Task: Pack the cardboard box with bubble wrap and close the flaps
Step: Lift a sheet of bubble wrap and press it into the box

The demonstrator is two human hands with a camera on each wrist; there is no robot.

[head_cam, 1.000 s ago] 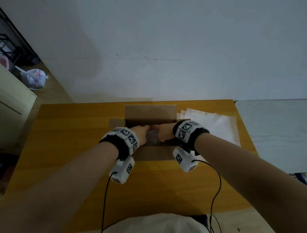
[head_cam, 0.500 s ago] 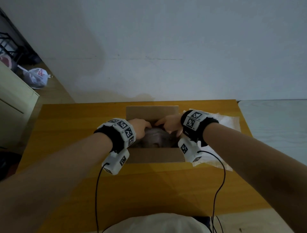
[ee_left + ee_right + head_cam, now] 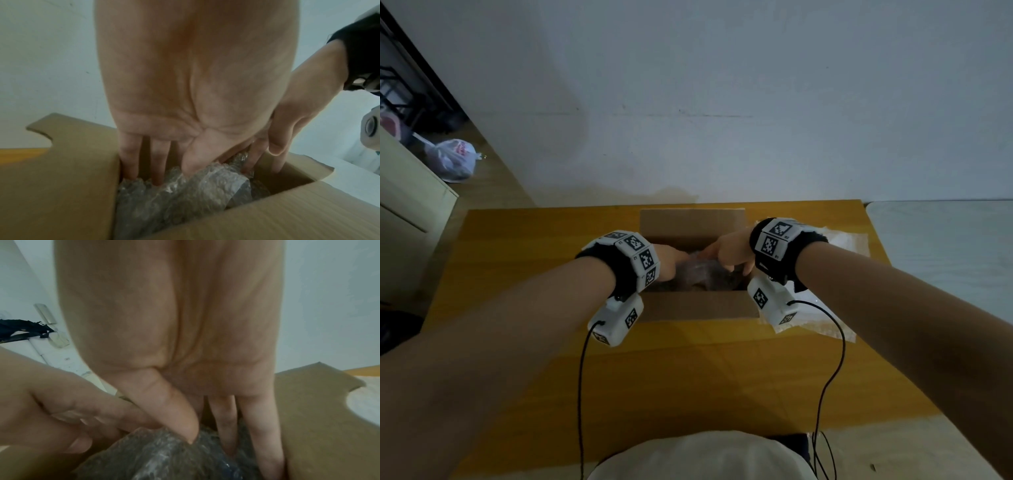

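Note:
An open cardboard box [image 3: 698,306] stands on the yellow table [image 3: 688,377], its far flap [image 3: 691,221] upright. Crumpled clear bubble wrap [image 3: 697,274] fills its inside. Both hands reach down into the box. My left hand [image 3: 671,260] presses the left part of the bubble wrap [image 3: 185,194] with straight fingers [image 3: 158,165]. My right hand [image 3: 726,253] pushes on the right part, fingers [image 3: 223,415] straight, with the thumb tip on the bubble wrap [image 3: 164,456]. In the head view the fingertips are hidden inside the box.
More bubble wrap sheets [image 3: 835,246] lie on the table right of the box. A white table [image 3: 945,257] adjoins on the right. A cabinet [image 3: 407,212] and a plastic bag [image 3: 452,159] are at the left. Wrist camera cables [image 3: 828,377] hang over the near table edge.
Both hands have moved apart from the middle of the box and a little farther from me, still pressing the wrap down. More of the wrap now shows between them.

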